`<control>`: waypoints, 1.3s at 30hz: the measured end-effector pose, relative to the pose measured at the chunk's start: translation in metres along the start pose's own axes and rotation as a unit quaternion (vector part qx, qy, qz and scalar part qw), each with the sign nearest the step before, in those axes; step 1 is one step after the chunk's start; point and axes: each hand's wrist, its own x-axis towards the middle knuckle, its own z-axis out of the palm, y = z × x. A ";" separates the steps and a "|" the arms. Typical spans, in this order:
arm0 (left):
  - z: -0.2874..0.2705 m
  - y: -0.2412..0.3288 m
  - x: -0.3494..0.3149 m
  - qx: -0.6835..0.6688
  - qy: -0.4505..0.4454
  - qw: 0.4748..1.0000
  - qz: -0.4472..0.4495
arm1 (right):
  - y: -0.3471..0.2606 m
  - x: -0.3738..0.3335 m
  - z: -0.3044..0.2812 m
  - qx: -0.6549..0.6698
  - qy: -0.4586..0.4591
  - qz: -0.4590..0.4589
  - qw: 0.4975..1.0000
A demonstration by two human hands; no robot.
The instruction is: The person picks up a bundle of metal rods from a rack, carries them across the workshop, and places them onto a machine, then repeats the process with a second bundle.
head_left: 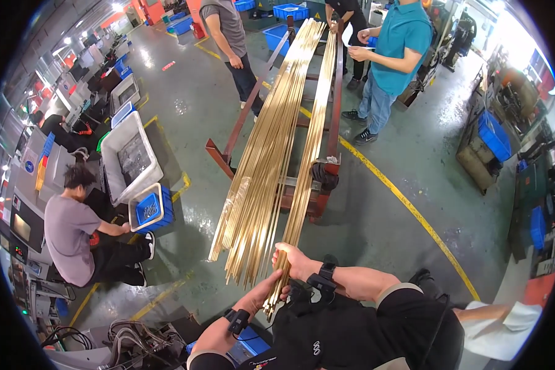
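Long thin brass rods lie in two groups on a dark red metal rack [333, 132]. The wide group of brass rods [262, 157] is on the left, its near ends uneven and fanned out. My right hand [297, 261] is closed round the near part of the narrower bundle of brass rods [308, 169] on the right. Closer to me, my left hand [264, 293] wraps the same bundle from the left and below, just short of its ends. Those ends stick out a little past my left hand. Both wrists carry black strapped devices.
A person in a teal shirt [401, 40] stands right of the rack, holding paper. Others stand at its far end and left side. A seated person [71, 225] works at the left beside a blue bin [148, 208] and a large white tub [108, 154]. Yellow lines mark the floor.
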 end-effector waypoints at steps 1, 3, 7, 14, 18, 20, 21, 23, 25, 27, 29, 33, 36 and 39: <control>0.000 -0.001 0.000 -0.009 -0.016 1.000 -0.006 | -0.001 -0.002 0.002 -0.008 -0.004 0.015 1.000; 0.001 -0.003 -0.001 -0.011 0.002 0.999 -0.030 | -0.003 -0.005 0.004 -0.020 0.024 0.044 0.999; 0.008 -0.002 -0.006 -0.004 -0.005 1.000 0.016 | -0.003 -0.011 0.008 -0.024 -0.026 0.001 0.999; 0.034 -0.004 -0.061 0.050 0.000 0.997 0.059 | 0.018 -0.034 0.029 -0.004 -0.094 -0.004 0.996; 0.050 -0.015 -0.078 0.077 0.033 0.995 0.055 | 0.027 -0.058 0.035 -0.016 -0.100 -0.014 0.995; 0.058 -0.022 -0.081 0.079 0.017 0.996 0.035 | 0.029 -0.070 0.032 -0.035 -0.084 -0.005 0.996; 0.062 -0.027 -0.083 0.083 0.034 0.994 0.055 | 0.030 -0.077 0.030 -0.035 -0.122 -0.026 0.992; 0.071 -0.036 -0.089 0.100 0.033 0.991 0.077 | 0.032 -0.092 0.028 -0.039 -0.149 -0.058 0.986; 0.082 -0.043 -0.098 0.138 0.063 0.985 0.081 | 0.034 -0.109 0.028 -0.045 -0.170 -0.034 0.984; 0.094 -0.048 -0.108 0.164 0.087 0.978 0.098 | 0.037 -0.126 0.031 -0.024 -0.185 -0.041 0.982; 0.105 -0.051 -0.115 0.131 0.071 0.986 0.074 | 0.037 -0.141 0.036 -0.006 -0.147 -0.017 0.989; 0.117 -0.052 -0.120 0.129 0.097 0.983 0.081 | 0.035 -0.159 0.040 0.005 -0.152 -0.044 0.987; 0.122 -0.058 -0.115 0.117 0.135 0.980 0.082 | 0.031 -0.165 0.031 0.009 -0.149 -0.048 0.988; 0.123 -0.060 -0.113 0.125 0.094 0.985 0.067 | 0.031 -0.164 0.025 0.005 -0.171 -0.044 0.984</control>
